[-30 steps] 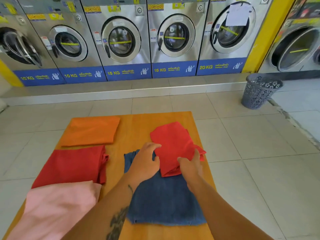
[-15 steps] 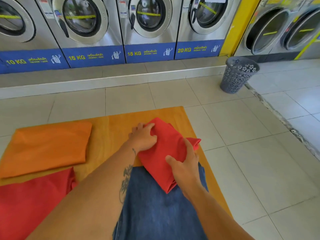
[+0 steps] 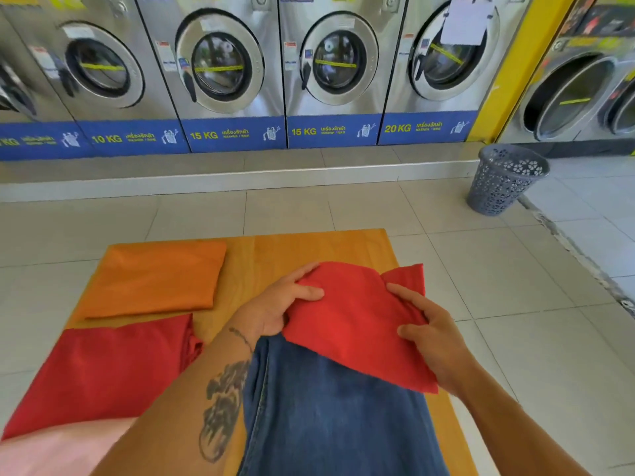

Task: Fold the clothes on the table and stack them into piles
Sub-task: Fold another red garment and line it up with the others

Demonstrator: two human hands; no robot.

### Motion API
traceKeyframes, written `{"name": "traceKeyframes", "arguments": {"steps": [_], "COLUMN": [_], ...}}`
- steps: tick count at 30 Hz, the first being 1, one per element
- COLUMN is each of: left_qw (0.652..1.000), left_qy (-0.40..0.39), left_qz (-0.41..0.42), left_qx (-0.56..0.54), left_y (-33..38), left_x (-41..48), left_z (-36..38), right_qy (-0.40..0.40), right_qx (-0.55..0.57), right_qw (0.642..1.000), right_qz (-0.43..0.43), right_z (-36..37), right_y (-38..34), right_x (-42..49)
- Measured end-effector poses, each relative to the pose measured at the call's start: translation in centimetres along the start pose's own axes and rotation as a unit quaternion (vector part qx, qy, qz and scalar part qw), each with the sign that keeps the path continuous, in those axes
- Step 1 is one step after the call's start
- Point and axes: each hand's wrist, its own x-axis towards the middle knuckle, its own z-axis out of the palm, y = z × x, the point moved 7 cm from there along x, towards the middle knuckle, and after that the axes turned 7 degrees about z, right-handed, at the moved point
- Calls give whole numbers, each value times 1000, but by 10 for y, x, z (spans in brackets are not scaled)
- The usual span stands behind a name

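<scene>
A bright red cloth is held folded over the far end of blue jeans on the wooden table. My left hand grips its left edge, thumb on top. My right hand pinches its right side, fingers over the fabric. On the table's left lie a folded orange garment, a folded dark red garment nearer me, and a pink garment at the bottom left corner, partly hidden by my left forearm.
A row of front-loading washing machines lines the far wall on a raised step. A grey perforated basket stands on the tiled floor at the right. Tiled floor surrounds the table.
The red cloth has lifted off the jeans and both hands now hold it by its sides. My view has tilted up and back, showing more of the machines.
</scene>
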Motion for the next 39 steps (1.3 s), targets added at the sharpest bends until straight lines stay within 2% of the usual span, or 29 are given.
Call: {"name": "traceKeyframes", "arguments": {"steps": [4, 8, 13, 18, 22, 28, 31, 33, 36, 39], "left_qw": [995, 981, 966, 940, 923, 912, 907, 897, 883, 889], "left_qy": [48, 129, 227, 307, 334, 350, 368, 384, 373, 354], "left_qz": [54, 96, 103, 127, 143, 110, 107, 86, 28, 21], "left_qx": [-69, -109, -64, 73, 130, 185, 173, 200, 282, 291], "left_y": [-11, -33, -67, -80, -90, -116, -133, -146, -171, -179], "left_x": [-77, -152, -234, -298, -340, -415, -445, -455, -454, -447], "left_z": [11, 6, -22, -61, -97, -182, -227, -251, -270, -277], "right_qy": [-66, -133, -184, -214, -231, -259, -286, -289, -266, -249], "right_qx": [-10, -31, -59, -69, -80, -87, -94, -140, -284, -329], "right_qw": [998, 990, 981, 974, 970, 962, 953, 946, 916, 903], "right_qz": [-8, -16, -29, -16, -4, -5, -20, -39, -99, -116], "right_z": [0, 23, 69, 118, 166, 260, 309, 335, 356, 357], "right_y": [-1, 9, 27, 41, 51, 67, 78, 90, 111, 113], "right_x": [-32, -56, -91, -128, -156, -215, -240, -253, -261, -261]}}
